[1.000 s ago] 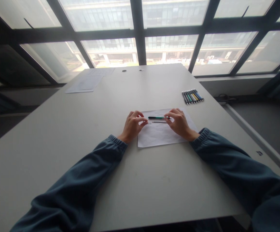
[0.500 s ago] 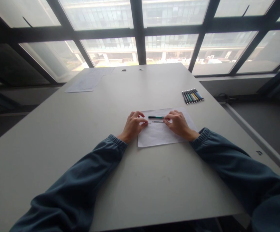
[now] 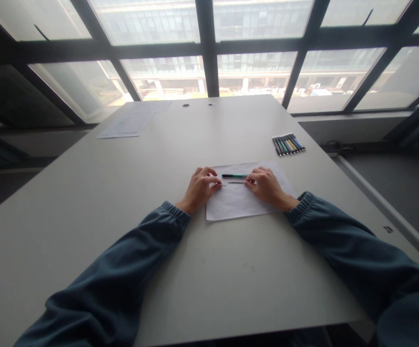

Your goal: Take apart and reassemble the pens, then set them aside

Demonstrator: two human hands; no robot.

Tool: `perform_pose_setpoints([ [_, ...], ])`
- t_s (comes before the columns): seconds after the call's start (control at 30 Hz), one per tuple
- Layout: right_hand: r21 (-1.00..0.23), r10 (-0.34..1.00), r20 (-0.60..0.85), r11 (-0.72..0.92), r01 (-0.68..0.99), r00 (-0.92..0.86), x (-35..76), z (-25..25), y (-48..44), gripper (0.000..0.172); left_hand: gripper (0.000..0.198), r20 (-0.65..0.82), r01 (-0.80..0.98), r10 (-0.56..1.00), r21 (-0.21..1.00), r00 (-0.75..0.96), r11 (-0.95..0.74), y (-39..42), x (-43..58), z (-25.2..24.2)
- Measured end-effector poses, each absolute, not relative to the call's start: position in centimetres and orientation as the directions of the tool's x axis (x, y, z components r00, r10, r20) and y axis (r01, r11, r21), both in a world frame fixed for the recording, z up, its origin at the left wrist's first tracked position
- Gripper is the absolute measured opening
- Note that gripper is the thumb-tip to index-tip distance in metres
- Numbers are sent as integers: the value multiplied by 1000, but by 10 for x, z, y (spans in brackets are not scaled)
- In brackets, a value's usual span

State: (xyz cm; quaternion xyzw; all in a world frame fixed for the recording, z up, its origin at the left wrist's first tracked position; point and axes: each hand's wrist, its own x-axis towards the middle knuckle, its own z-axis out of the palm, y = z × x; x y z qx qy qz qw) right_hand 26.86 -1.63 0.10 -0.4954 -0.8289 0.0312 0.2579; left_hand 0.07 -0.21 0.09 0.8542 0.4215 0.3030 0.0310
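A sheet of white paper [image 3: 243,204] lies under both my hands. My right hand [image 3: 267,186] pinches the end of a thin dark pen refill [image 3: 236,182], which points left just above the paper. Beyond the refill lies a black and green pen [image 3: 234,176], its right end hidden behind my right fingers. On the left side of the sheet, my left hand [image 3: 201,189] has thumb and forefinger closed near a tiny pale piece [image 3: 224,185]. Whether those fingers grip that piece is too small to make out.
A row of several pens [image 3: 289,144] in different colours lies at the right, beyond the paper. More papers [image 3: 123,123] rest at the far left of the white table [image 3: 166,149]. Windows [image 3: 256,72] stand behind the table's far edge.
My right fingertips have shifted very slightly, and a little more of the green pen shows beside them. My left hand stays in place.
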Motion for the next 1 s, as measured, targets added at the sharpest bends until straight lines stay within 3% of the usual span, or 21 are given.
perform_pose_setpoints([
  [0.43, -286, 768, 486, 590, 755, -416, 268, 2, -17, 12, 10, 588, 694, 693, 287, 416, -660, -4, 2, 5],
  [1.0, -283, 749, 490, 621, 731, -447, 267, 6, -20, 15, 9, 581, 662, 684, 303, 442, -685, -4, 2, 5],
])
